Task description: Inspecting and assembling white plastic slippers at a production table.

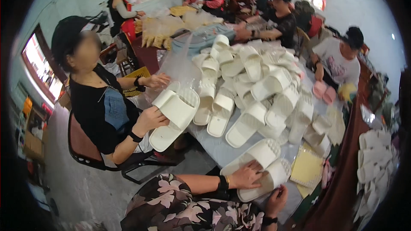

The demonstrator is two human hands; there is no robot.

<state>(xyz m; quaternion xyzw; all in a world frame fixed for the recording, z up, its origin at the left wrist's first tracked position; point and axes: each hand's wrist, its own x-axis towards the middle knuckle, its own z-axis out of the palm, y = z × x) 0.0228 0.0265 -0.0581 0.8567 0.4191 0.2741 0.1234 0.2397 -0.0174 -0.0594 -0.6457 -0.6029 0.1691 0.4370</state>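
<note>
A pair of cream-white slide slippers lies side by side at the table's near edge, soles down. My left hand [246,176] reaches in from the left and rests across the straps, its fingers stretched out. It touches the nearer slipper [274,170] and the edge of the farther slipper [233,160]. Just right of the nearer slipper, my right hand [276,201] is closed with curled fingers, the fingertips close to its edge. Whatever those fingers hold, if anything, is hidden. Both my wrists wear dark bands.
A big heap of white slippers [252,64] covers the table beyond. Yellow cards [307,167] lie at right. A person at left holds a white slipper pair [175,115] beside a clear plastic bag [177,66]. Pink slippers [324,92] lie before another person. More slippers [374,158] stack far right.
</note>
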